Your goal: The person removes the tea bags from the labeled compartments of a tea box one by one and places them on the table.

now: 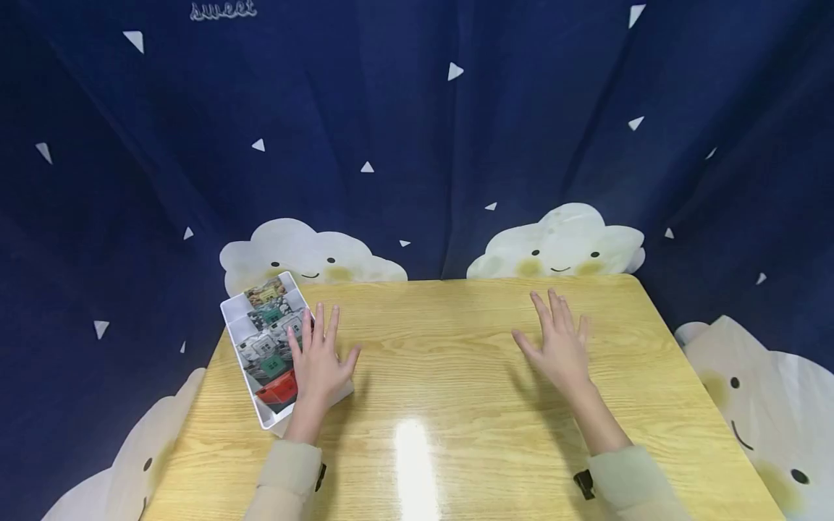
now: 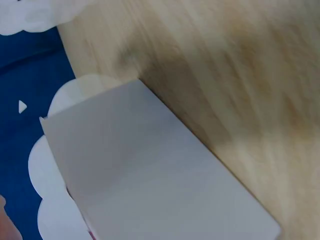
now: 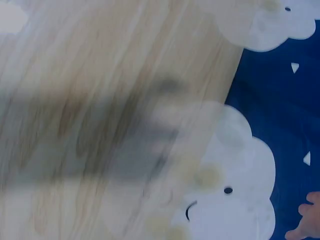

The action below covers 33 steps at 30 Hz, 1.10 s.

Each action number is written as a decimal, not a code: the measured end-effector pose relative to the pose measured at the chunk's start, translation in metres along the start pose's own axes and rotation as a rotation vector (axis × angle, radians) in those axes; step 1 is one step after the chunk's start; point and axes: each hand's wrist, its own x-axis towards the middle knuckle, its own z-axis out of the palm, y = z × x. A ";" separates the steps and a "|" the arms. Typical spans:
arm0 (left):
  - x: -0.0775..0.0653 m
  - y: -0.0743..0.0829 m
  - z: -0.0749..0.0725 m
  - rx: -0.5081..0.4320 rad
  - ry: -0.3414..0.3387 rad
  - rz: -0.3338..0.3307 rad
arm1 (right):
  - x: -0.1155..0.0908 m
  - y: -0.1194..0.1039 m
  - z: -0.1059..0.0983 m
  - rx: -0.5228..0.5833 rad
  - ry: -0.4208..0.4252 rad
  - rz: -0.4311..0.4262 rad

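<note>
A white box (image 1: pixel 232 312) stands at the left side of the table, tilted relative to its edges. Packets with dark, grey and green faces (image 1: pixel 263 346) fill it in a row, with a red packet (image 1: pixel 279 389) at the near end. My left hand (image 1: pixel 321 367) is over the right side of the box with fingers spread, holding nothing and covering part of the packets. In the left wrist view, the plain side of the box fills the middle. On the right, my right hand (image 1: pixel 560 354) hovers above the bare wood, fingers spread and holding nothing.
The light wooden table (image 1: pixel 443 362) has a bright light reflection near its front. Dark blue curtain (image 1: pixel 417 145) with white triangles and smiling clouds surrounds its back and sides. A dark strap (image 1: pixel 584 485) shows at the right sleeve.
</note>
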 end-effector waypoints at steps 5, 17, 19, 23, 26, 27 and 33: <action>-0.009 -0.013 -0.003 -0.032 0.062 -0.032 | 0.001 -0.017 0.019 0.090 0.078 -0.031; -0.035 -0.048 -0.015 -0.045 0.129 -0.148 | 0.013 -0.072 0.064 0.138 0.032 -0.137; -0.039 -0.054 -0.017 -0.050 0.114 -0.179 | 0.014 -0.084 0.072 0.142 0.016 -0.164; -0.047 -0.066 -0.020 -0.045 0.080 -0.239 | 0.018 -0.106 0.087 0.133 -0.028 -0.216; -0.053 -0.074 -0.021 -0.031 0.047 -0.282 | 0.022 -0.122 0.097 0.108 -0.057 -0.246; -0.055 -0.076 -0.022 -0.030 0.038 -0.294 | 0.024 -0.128 0.100 0.094 -0.065 -0.254; -0.066 -0.091 -0.022 -0.022 -0.004 -0.332 | 0.032 -0.159 0.114 0.036 -0.149 -0.283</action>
